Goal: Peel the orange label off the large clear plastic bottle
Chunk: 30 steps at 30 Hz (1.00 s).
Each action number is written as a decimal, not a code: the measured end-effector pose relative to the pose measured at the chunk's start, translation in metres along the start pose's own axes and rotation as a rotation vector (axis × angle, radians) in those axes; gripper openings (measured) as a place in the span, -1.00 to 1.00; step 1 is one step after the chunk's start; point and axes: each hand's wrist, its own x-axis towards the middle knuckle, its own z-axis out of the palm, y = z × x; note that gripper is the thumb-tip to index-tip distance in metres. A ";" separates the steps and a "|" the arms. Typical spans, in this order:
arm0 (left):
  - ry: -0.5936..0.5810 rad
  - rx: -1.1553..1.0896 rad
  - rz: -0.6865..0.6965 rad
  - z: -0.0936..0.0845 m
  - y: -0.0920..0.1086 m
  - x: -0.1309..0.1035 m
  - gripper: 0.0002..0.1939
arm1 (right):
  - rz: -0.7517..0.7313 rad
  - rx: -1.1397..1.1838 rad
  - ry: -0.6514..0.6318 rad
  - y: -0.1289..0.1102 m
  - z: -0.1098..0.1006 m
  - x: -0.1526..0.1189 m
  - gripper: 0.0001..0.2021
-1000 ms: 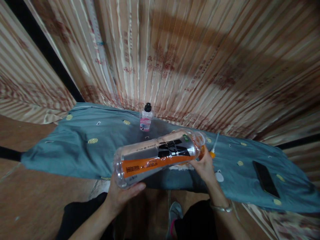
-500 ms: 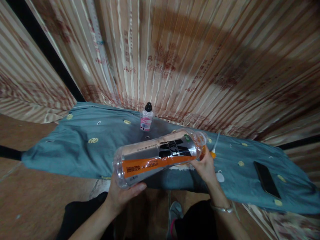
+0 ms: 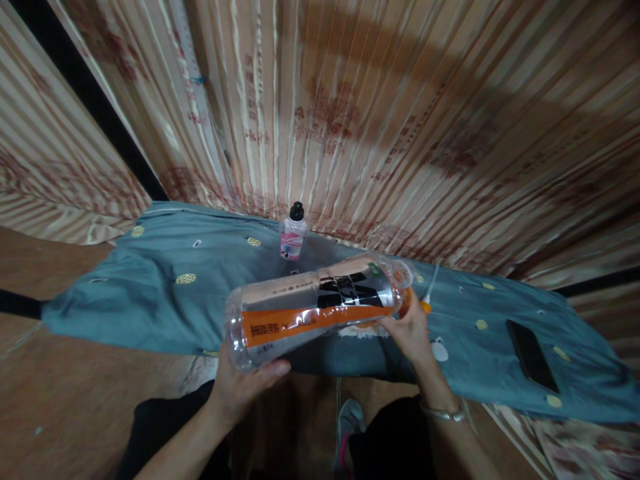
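A large clear plastic bottle with a grey, black and orange label lies sideways across my two hands, above the covered surface. My left hand cups its base from below, thumb along the near side. At the neck end, my right hand grips the bottle near its mouth. An orange part with a thin white tube shows beside the right fingers; whether that hand holds it too, I cannot tell. Something pale, partly orange, is mostly hidden beneath the bottle. Behind stands a small clear bottle with a black cap and pink label.
A blue-green patterned cloth covers the long narrow surface. On its right lies a black phone, with a round white object nearer my right wrist. A pleated curtain hangs along the back.
Almost nothing differs. The large bottle and both hands have shifted very slightly, the label turned a little; the grip looks the same.
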 end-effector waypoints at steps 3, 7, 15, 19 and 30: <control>-0.043 -0.120 -0.021 0.001 -0.005 -0.003 -0.29 | 0.010 0.028 -0.019 0.003 0.000 0.000 -0.48; -0.033 -0.124 -0.039 0.000 -0.007 -0.004 -0.27 | 0.013 0.024 -0.004 0.003 0.001 0.000 -0.48; -0.030 -0.009 -0.035 -0.003 -0.004 0.001 -0.34 | 0.018 0.014 -0.037 -0.002 -0.001 0.000 -0.53; 0.002 -0.027 0.001 -0.002 0.000 0.002 -0.41 | 0.012 0.014 -0.026 -0.004 0.000 0.000 -0.52; -0.101 -0.049 -0.131 -0.023 -0.036 -0.006 -0.38 | 0.017 0.028 -0.025 -0.005 0.000 0.000 -0.50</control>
